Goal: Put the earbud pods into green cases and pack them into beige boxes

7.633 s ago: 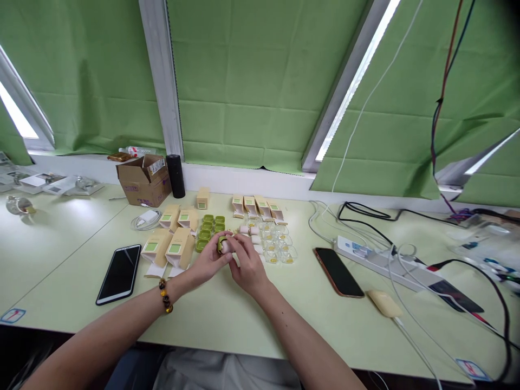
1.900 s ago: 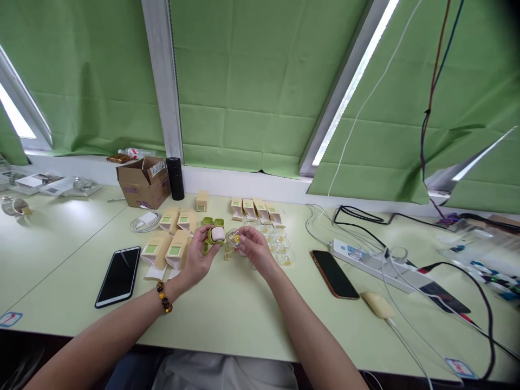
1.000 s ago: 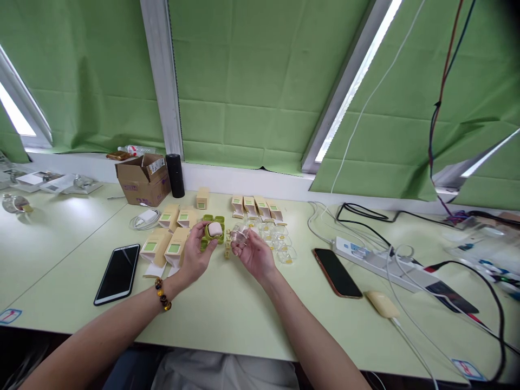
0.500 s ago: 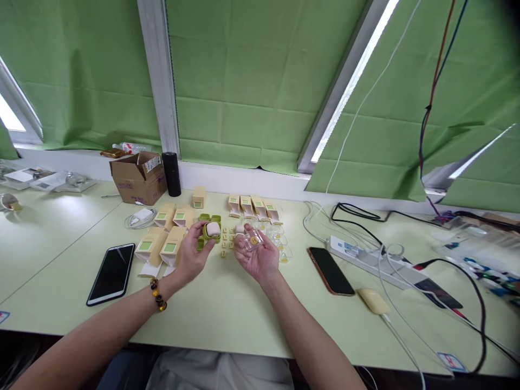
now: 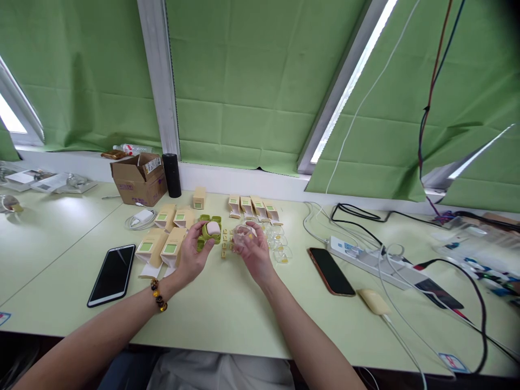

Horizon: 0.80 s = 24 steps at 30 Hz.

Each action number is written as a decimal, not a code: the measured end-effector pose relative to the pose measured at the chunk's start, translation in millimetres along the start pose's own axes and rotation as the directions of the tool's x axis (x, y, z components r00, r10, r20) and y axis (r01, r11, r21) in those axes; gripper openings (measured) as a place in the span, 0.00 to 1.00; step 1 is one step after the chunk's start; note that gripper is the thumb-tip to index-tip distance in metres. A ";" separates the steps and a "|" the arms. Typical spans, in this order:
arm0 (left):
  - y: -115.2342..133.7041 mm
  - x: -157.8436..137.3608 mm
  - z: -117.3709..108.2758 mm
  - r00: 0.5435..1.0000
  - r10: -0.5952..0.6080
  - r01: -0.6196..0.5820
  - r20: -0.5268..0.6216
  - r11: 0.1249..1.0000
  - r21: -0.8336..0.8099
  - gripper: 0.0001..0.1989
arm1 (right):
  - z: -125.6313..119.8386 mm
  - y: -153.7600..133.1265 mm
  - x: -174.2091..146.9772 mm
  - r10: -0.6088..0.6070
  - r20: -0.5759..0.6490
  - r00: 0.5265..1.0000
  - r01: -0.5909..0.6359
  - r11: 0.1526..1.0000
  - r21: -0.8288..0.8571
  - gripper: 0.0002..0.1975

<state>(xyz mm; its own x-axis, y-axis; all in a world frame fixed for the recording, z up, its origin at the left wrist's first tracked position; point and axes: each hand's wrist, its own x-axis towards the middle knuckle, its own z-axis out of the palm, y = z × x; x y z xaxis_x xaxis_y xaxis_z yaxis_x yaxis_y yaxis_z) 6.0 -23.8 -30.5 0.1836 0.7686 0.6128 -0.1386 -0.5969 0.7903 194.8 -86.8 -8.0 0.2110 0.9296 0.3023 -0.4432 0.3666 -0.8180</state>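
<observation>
My left hand (image 5: 195, 250) is closed on a small green square cup (image 5: 206, 234) with a pale pink rounded block (image 5: 212, 227) seated in it. Pinched in the fingers of my right hand (image 5: 257, 257) is a clear plastic cover (image 5: 242, 234), tilted and level with the cup but apart from it. Between the hands, small yellow pieces (image 5: 223, 246) lie in columns on the table. More green cups (image 5: 215, 218) stand just behind my left hand. Several clear covers with yellow marks (image 5: 283, 254) lie to the right of my right hand.
Opened cream cartons (image 5: 151, 244) stand left of my left hand, others (image 5: 260, 208) at the back. Phones (image 5: 111, 275) (image 5: 331, 271) lie on both sides. A power strip (image 5: 365, 261) with tangled cables is at right. A cardboard box (image 5: 140, 181) and black cylinder (image 5: 171, 176) stand behind.
My right hand has turned from palm-up to a fingertip grip, and the clear cover in it has tipped over and moved slightly left. My left hand with the green cup has barely moved.
</observation>
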 end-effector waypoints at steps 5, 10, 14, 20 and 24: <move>-0.9 0.1 -0.1 1.000 -0.004 0.004 0.015 1.000 -0.007 0.24 | 5.9 9.4 -3.8 -0.261 -0.092 0.961 0.198 0.881 -0.430 0.29; -0.9 -0.9 1.5 0.999 -0.023 0.023 0.025 1.000 0.007 0.23 | 7.2 11.6 -11.0 -0.314 0.020 0.949 0.257 0.737 -0.625 0.24; 0.5 -0.3 2.6 0.999 -0.016 0.015 0.045 1.000 0.020 0.22 | 8.5 12.7 -12.3 -0.300 0.036 0.953 0.256 0.741 -0.620 0.23; 2.4 1.1 1.8 0.998 -0.003 -0.002 0.059 0.997 0.083 0.22 | 10.5 15.4 -11.5 -0.255 -0.003 0.967 0.208 0.796 -0.568 0.23; 5.2 0.4 1.6 0.996 0.018 -0.030 0.084 0.989 0.145 0.22 | 10.4 18.9 -10.4 -0.215 -0.041 0.976 0.164 0.840 -0.517 0.26</move>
<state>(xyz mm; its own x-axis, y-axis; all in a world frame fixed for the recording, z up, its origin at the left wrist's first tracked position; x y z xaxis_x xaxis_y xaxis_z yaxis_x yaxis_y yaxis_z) 6.9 -27.0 -26.1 0.2626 0.7357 0.6244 -0.0018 -0.6467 0.7627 175.2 -89.1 -21.5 0.3369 0.8266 0.4509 0.1124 0.4401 -0.8909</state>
